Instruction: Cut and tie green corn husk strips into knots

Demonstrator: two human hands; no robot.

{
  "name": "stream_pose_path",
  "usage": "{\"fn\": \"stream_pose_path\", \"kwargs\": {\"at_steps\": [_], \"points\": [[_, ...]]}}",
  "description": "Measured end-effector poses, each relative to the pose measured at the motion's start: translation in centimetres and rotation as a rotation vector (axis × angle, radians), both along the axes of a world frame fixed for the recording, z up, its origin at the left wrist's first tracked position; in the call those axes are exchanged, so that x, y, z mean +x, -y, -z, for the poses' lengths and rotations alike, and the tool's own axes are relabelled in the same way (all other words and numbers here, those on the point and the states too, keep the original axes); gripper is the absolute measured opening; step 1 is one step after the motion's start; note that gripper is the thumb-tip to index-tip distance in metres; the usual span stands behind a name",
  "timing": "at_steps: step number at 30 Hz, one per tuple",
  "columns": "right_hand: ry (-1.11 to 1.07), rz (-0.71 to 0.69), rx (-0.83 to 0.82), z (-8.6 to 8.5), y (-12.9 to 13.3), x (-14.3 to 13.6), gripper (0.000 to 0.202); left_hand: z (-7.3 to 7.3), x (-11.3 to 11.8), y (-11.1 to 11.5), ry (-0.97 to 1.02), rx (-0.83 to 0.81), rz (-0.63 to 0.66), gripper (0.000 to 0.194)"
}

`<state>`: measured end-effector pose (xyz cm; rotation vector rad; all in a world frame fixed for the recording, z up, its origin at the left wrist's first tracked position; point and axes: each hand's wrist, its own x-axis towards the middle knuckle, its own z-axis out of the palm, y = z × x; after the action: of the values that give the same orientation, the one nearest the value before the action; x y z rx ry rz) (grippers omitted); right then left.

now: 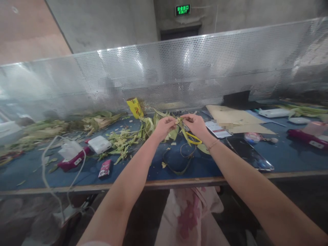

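My left hand and my right hand meet above the blue tabletop, both with fingers pinched on a small pale green husk piece. A strip of it hangs down between them. Behind and left of my left hand lie larger green husk leaves. Yellow-handled scissors rest just below my right hand, their blades hidden. A heap of small knotted green pieces sits to the left. A dark loop lies nearer the front edge.
A yellow can stands at the back. Left are a white power bank, a pink box and a tissue pack with a white cable. Right are a lit phone, brown paper and a dark tablet.
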<state>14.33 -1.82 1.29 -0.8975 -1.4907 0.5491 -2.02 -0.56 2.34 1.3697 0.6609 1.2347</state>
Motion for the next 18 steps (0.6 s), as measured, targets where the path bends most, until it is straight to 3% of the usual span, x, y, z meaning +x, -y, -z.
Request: {"fn": "stream_pose_path", "kwargs": {"at_steps": [6, 9, 12, 18], "points": [[-0.106, 0.079, -0.035, -0.3, 0.3, -0.3, 0.023, 0.4, 0.7, 1.0, 0.101, -0.075, 0.115, 0.046], [-0.070, 0.121, -0.029, -0.3, 0.5, -0.4, 0.023, 0.9, 1.7, 1.3, 0.045, -0.058, 0.019, 0.053], [0.008, 0.146, 0.023, -0.2, 0.6, -0.4, 0.023, 1.1, 2.5, 1.6, 0.003, -0.020, -0.073, 0.046], [0.083, 0.103, 0.116, 0.1, 0.4, -0.3, 0.022, 0.1, 2.5, 1.9, 0.031, -0.091, -0.034, 0.015]]}}
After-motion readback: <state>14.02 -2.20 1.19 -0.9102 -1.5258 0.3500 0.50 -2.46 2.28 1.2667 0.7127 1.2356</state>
